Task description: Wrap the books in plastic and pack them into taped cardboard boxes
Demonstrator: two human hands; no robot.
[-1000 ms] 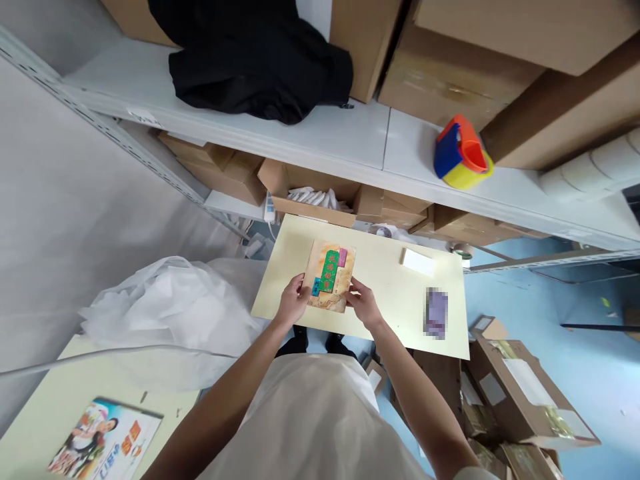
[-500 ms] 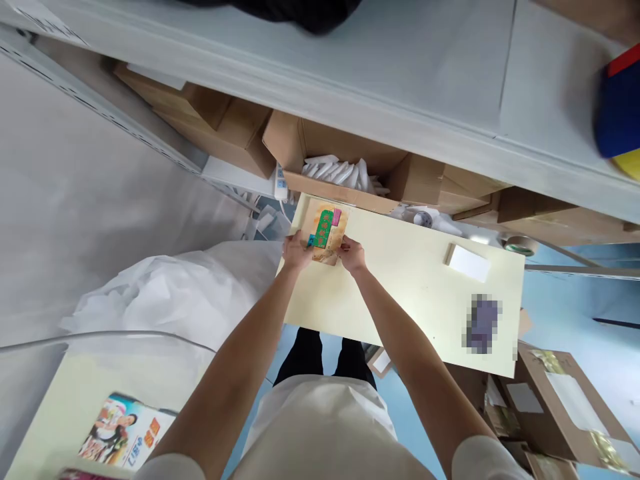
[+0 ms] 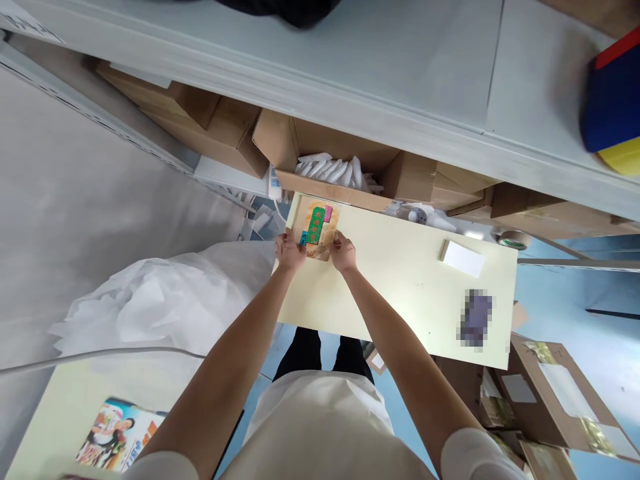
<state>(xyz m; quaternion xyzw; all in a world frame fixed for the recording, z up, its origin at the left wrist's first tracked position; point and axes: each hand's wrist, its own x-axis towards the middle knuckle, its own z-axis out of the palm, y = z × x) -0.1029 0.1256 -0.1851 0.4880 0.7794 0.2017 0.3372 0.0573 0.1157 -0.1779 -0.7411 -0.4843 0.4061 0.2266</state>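
A flat yellow printed packet (image 3: pixel 324 230) lies at the left end of the pale yellow table (image 3: pixel 395 273). It bears a green panel with red characters, plus a small pink patch and a blue one. Whether it is a bag or a booklet I cannot tell. My left hand (image 3: pixel 291 252) is closed at its lower left edge, beside the blue patch. At the lower right edge, my right hand (image 3: pixel 343 253) pinches the packet, the fingertips partly hidden.
Behind the table, an open cardboard box (image 3: pixel 335 190) holds several white packets (image 3: pixel 333 170). A white box (image 3: pixel 463 259) and a blurred dark object (image 3: pixel 476 318) lie to the right. A grey shelf (image 3: pixel 350 80) runs overhead. White plastic sheeting (image 3: pixel 160 293) bulges at left.
The whole view has shifted slightly, so things appear a little further left. Both hands stay at the packet's lower edges, and it remains at the table's left end.
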